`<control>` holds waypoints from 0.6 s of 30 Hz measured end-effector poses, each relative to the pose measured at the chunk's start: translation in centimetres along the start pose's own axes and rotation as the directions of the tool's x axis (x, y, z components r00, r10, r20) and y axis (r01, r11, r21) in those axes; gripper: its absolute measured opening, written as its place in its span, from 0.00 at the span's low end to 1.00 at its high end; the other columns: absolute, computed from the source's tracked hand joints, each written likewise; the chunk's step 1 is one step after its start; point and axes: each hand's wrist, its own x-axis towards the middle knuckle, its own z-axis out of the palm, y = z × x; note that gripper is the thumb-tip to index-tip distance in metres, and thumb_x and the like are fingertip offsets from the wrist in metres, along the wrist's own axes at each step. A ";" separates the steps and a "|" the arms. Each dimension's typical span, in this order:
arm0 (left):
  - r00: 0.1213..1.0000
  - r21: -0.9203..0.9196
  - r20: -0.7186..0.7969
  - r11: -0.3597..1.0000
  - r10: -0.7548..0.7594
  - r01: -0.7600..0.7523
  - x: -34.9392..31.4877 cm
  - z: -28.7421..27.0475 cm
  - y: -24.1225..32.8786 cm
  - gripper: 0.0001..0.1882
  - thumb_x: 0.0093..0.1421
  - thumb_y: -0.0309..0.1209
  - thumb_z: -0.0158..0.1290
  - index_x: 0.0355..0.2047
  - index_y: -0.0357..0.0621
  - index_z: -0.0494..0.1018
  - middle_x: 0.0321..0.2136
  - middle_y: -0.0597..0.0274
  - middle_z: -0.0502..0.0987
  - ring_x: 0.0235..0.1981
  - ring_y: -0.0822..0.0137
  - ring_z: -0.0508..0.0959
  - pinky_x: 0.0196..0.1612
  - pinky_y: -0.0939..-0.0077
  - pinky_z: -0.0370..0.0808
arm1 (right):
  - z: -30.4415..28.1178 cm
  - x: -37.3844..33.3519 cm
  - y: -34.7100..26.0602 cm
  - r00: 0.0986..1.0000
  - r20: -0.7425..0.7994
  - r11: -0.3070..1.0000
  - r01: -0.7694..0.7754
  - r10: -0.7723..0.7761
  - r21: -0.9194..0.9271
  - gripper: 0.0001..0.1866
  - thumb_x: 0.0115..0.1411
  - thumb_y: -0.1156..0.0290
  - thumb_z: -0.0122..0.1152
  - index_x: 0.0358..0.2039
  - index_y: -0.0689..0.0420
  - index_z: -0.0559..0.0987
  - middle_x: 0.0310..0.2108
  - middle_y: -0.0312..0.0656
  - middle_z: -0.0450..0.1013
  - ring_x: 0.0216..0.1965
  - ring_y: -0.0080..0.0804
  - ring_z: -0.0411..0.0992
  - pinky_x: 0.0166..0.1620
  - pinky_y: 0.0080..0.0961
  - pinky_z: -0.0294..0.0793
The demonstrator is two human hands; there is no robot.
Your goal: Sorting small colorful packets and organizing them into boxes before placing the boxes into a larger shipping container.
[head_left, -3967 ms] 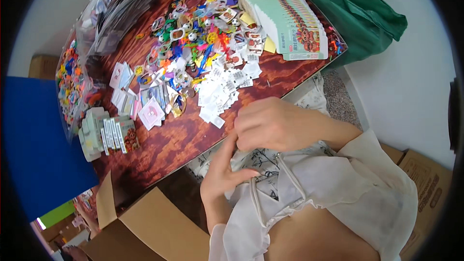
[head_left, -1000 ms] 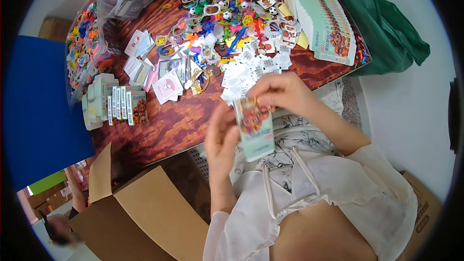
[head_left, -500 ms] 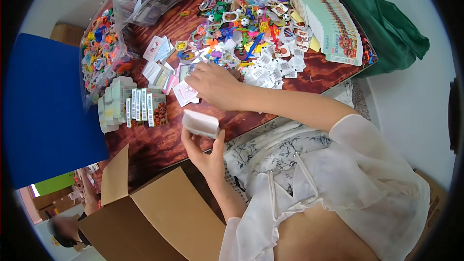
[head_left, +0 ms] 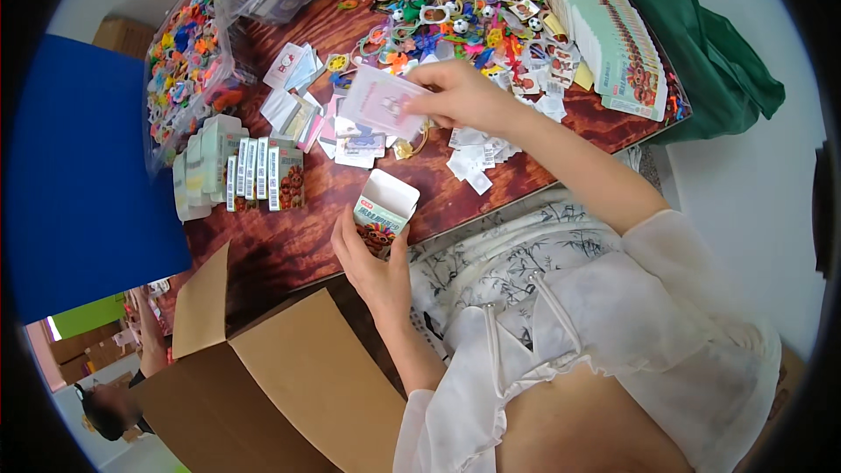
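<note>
My left hand (head_left: 375,270) grips a small printed carton (head_left: 382,219) near the table's front edge. The carton's top is open and its inside looks white; its bottom is partly behind my fingers. Above and beyond it, my right hand (head_left: 464,98) pinches a pale pink card packet (head_left: 380,103) by its right side. Under that packet lies a loose pile of flat card packets (head_left: 359,145). More card packets (head_left: 293,70) lie to the left of the pile. Small white printed slips (head_left: 484,154) are scattered below my right forearm.
Filled cartons (head_left: 267,177) stand in a row at left, beside flattened ones (head_left: 208,166). A clear bag of colourful trinkets (head_left: 186,70) sits behind. Loose toys (head_left: 464,13) cover the far middle; stacked flat cartons (head_left: 604,44) lie far right. A large cardboard box (head_left: 298,385) stands below the table edge.
My right hand has lifted the pink card packet off the pile, moving up and right. My left hand has turned the carton so its printed front shows, shifting it slightly right.
</note>
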 end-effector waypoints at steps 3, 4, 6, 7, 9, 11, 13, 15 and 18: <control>0.999 0.001 0.042 1.000 0.007 -0.007 0.3 0.3 0.6 0.39 0.48 0.24 0.66 0.60 0.37 0.63 0.56 0.45 0.65 0.58 0.46 0.67 0.60 0.57 0.65 | -2.3 -2.8 0.1 0.957 0.288 0.897 0.163 -0.042 -0.410 0.09 0.59 0.66 0.61 0.31 0.59 0.78 0.20 0.37 0.70 0.23 0.26 0.70 0.27 0.30 0.66; 0.997 -0.001 0.071 1.000 0.026 -0.026 0.5 0.5 0.9 0.39 0.47 0.23 0.66 0.60 0.37 0.63 0.56 0.45 0.65 0.59 0.46 0.66 0.60 0.57 0.65 | -2.6 -3.8 0.0 0.945 0.326 0.835 0.189 -0.013 -0.516 0.09 0.59 0.66 0.61 0.30 0.59 0.77 0.22 0.42 0.71 0.27 0.34 0.72 0.31 0.35 0.67; 0.993 0.000 0.108 0.999 0.052 -0.053 0.7 0.8 1.8 0.40 0.46 0.22 0.67 0.60 0.38 0.63 0.57 0.45 0.65 0.59 0.45 0.66 0.60 0.57 0.65 | -2.8 -5.5 -0.5 0.940 0.333 0.676 0.201 0.070 -0.709 0.09 0.57 0.66 0.59 0.28 0.59 0.76 0.25 0.50 0.73 0.32 0.50 0.74 0.36 0.44 0.69; 0.983 0.056 0.147 0.992 0.106 -0.116 0.8 0.9 2.4 0.40 0.45 0.22 0.67 0.59 0.38 0.64 0.56 0.46 0.65 0.59 0.47 0.66 0.60 0.59 0.65 | -3.1 -5.8 -0.7 0.943 0.324 0.681 0.194 0.068 -0.706 0.09 0.57 0.66 0.59 0.28 0.59 0.76 0.25 0.50 0.73 0.32 0.50 0.74 0.36 0.44 0.69; 0.965 0.098 0.195 0.976 0.173 -0.195 0.8 1.3 3.5 0.40 0.44 0.21 0.67 0.59 0.38 0.64 0.56 0.47 0.65 0.58 0.48 0.67 0.60 0.60 0.65 | -3.3 -6.3 -1.4 0.920 0.360 0.607 0.201 0.152 -0.769 0.10 0.56 0.65 0.60 0.30 0.59 0.76 0.24 0.50 0.73 0.32 0.49 0.74 0.36 0.45 0.69; 0.926 0.119 0.294 0.952 0.237 -0.282 0.6 1.5 4.3 0.40 0.43 0.20 0.67 0.59 0.38 0.64 0.55 0.47 0.65 0.58 0.47 0.67 0.60 0.60 0.66 | -2.6 -6.9 -1.7 0.966 0.256 0.665 0.165 0.041 -0.728 0.09 0.54 0.66 0.60 0.30 0.59 0.77 0.27 0.50 0.75 0.34 0.50 0.75 0.38 0.45 0.71; 0.938 0.087 0.271 0.964 0.218 -0.250 0.5 2.2 4.4 0.40 0.44 0.20 0.67 0.58 0.38 0.64 0.55 0.47 0.65 0.58 0.47 0.67 0.59 0.60 0.66 | -2.1 -6.9 -1.0 0.988 0.072 0.771 0.149 -0.134 -0.619 0.09 0.51 0.69 0.61 0.31 0.60 0.78 0.29 0.51 0.77 0.35 0.51 0.76 0.39 0.44 0.72; 0.961 0.013 0.214 0.983 0.174 -0.181 0.3 2.5 4.1 0.39 0.44 0.21 0.66 0.59 0.37 0.64 0.55 0.47 0.65 0.56 0.46 0.68 0.58 0.59 0.67 | -1.7 -7.3 -0.7 0.983 -0.037 0.871 0.141 -0.179 -0.471 0.09 0.51 0.70 0.62 0.31 0.60 0.78 0.26 0.50 0.76 0.32 0.49 0.76 0.36 0.41 0.72; 0.960 -0.055 0.240 0.990 0.141 -0.131 0.2 2.3 4.6 0.39 0.46 0.22 0.67 0.59 0.36 0.63 0.55 0.44 0.66 0.56 0.44 0.68 0.57 0.57 0.67 | -0.4 -8.1 0.9 0.980 -0.176 0.960 0.044 -0.095 -0.276 0.09 0.50 0.71 0.64 0.31 0.60 0.77 0.21 0.48 0.74 0.27 0.46 0.75 0.32 0.37 0.71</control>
